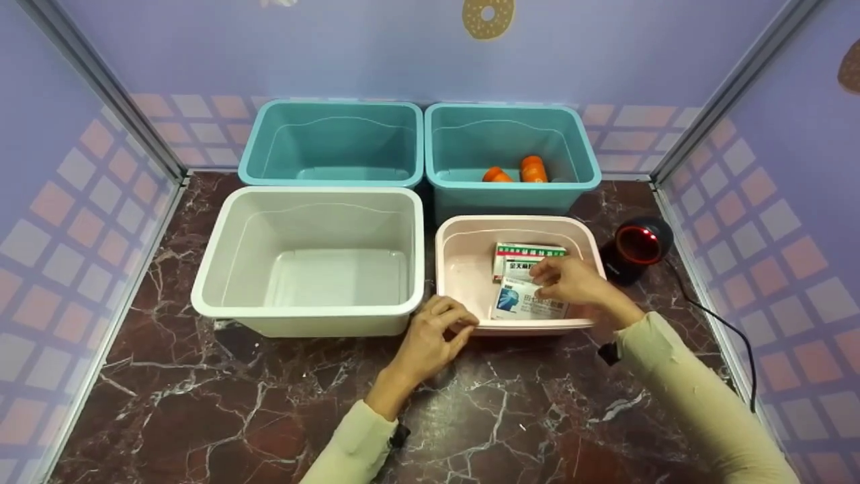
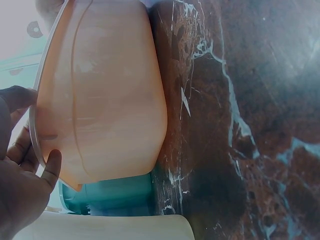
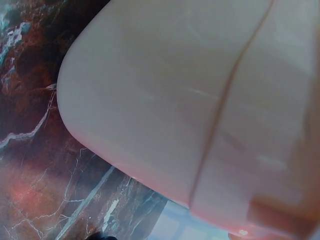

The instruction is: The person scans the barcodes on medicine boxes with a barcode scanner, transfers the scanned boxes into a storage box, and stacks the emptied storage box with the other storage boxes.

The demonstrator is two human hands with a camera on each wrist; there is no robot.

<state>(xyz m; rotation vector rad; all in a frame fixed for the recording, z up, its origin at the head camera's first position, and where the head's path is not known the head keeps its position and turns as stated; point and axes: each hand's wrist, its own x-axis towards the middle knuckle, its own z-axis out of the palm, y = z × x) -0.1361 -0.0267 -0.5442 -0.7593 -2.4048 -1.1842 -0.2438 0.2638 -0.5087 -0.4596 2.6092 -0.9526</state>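
Note:
My left hand grips the front left corner of the pink bin; in the left wrist view its thumb lies outside the wall and its fingers go over the rim. Inside the bin, my right hand has bent fingers at the upper right edge of a white medicine box with a blue head picture, apparently pinching it. Behind that are another white medicine box and a green, white and red box. The right wrist view shows the pink bin's outer wall, with the fingers hidden.
A large white bin stands left of the pink one. Two teal bins are behind, the right one holding orange bottles. A black scanner glowing red stands at the right with its cable. Patterned walls enclose the marbled table.

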